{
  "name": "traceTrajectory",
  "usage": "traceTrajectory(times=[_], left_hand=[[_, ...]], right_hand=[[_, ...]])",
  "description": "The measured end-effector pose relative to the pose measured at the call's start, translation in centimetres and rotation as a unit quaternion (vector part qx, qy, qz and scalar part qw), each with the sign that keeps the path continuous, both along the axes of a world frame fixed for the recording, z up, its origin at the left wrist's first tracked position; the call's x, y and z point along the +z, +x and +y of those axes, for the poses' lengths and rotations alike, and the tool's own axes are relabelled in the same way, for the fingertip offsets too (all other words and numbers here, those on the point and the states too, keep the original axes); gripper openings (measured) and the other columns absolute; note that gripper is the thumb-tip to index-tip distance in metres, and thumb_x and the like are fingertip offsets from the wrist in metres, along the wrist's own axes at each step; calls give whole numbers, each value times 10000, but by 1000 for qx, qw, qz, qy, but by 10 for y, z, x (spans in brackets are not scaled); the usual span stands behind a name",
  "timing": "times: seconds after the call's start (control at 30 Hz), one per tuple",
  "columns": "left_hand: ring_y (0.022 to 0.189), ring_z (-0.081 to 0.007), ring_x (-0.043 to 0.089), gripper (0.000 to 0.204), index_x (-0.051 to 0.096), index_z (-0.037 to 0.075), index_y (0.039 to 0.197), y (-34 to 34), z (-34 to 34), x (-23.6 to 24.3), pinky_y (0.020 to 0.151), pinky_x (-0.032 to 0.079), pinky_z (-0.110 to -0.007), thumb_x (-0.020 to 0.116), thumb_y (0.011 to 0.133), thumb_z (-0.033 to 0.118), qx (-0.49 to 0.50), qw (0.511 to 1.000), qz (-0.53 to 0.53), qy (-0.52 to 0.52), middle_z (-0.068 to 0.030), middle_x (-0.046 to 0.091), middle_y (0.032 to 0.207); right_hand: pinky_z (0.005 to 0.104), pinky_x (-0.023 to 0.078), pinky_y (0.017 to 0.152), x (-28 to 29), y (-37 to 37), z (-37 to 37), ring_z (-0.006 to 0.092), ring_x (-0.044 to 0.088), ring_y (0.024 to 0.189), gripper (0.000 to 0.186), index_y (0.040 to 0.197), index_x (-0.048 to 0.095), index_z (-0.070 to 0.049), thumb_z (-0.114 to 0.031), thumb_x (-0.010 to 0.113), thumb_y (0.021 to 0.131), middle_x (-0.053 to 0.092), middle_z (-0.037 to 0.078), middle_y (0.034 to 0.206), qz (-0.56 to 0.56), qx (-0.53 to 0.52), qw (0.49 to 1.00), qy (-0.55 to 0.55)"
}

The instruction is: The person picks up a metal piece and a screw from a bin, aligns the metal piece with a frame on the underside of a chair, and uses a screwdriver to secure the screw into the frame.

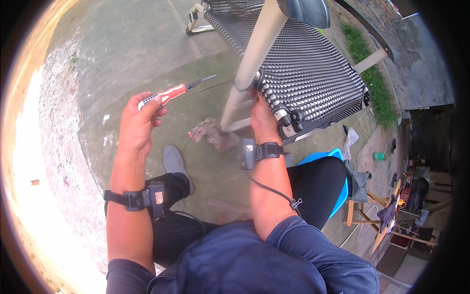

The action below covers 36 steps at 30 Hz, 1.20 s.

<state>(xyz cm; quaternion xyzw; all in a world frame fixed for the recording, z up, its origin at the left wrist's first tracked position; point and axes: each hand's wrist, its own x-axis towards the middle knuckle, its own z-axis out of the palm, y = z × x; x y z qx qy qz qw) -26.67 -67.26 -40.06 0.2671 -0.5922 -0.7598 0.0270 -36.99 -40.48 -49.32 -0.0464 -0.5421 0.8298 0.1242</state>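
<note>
My left hand [143, 113] is closed around the red-and-white handle of a knife [172, 93], its dark blade extended and pointing right. In front of me is a chair [308, 63] with a black-and-white woven seat and beige metal legs. It looks tipped over. My right hand [264, 117] grips the chair at the seat's near corner, by the joint where a beige leg [258, 44] meets the frame. Its fingertips are largely hidden behind the weave and frame. Below the leg, a crumpled dirty rag [214, 134] lies on the ground between my hands.
A blue plastic tub [340, 198] stands by my right knee. Beyond it are a wooden stand [364, 215] with cloths, and a green object [379, 156]. Grass [369, 68] grows behind the chair. A wooden piece [227, 205] lies near my feet. Cables run from my wrist bands.
</note>
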Motion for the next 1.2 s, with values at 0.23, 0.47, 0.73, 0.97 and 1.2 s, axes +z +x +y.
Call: traceTrajectory(times=[0.23, 0.47, 0.73, 0.97, 1.2], left_hand=[[816, -137, 641, 444, 486, -5, 1268, -1, 0, -1, 634, 452, -247, 686, 917, 181, 0, 1000, 0, -5, -75, 656, 1003], [817, -135, 638, 451, 487, -4, 1267, -2, 0, 0, 638, 450, -246, 690, 914, 191, 1, 1000, -6, -8, -72, 655, 1005], [822, -135, 640, 444, 490, -3, 1264, -1, 0, 1, 640, 451, -244, 689, 915, 186, 7, 1000, -5, -7, -74, 654, 1016], [818, -136, 642, 444, 488, -4, 1263, 0, -2, 1, 636, 455, -244, 690, 915, 184, 11, 1000, -1, -6, -72, 658, 1008], [811, -136, 644, 443, 488, -5, 1260, 0, -3, 1, 631, 455, -247, 691, 913, 182, 7, 1000, 1, -11, -79, 661, 996]], right_hand=[[288, 453, 869, -10, -7, 12, 128, 577, 991, 250, 1217, 596, -134, -120, 606, 967, 602, -37, 1140, -12, 75, 996, -46], [269, 432, 696, 28, 15, -2, 121, 592, 859, 177, 1136, 613, -142, -199, 580, 972, 640, -24, 1021, -95, 40, 995, 7], [272, 451, 709, 20, 14, 3, 127, 597, 851, 178, 1120, 610, -143, -227, 598, 964, 638, -15, 991, -115, 1, 993, -14], [314, 485, 852, -27, 2, 30, 165, 605, 940, 262, 1197, 593, -107, -207, 622, 957, 619, 18, 1123, 14, 11, 992, 124], [319, 471, 887, -50, -3, 44, 168, 587, 1017, 281, 1215, 591, -91, -220, 608, 967, 613, 16, 1156, 42, 3, 951, 306]])
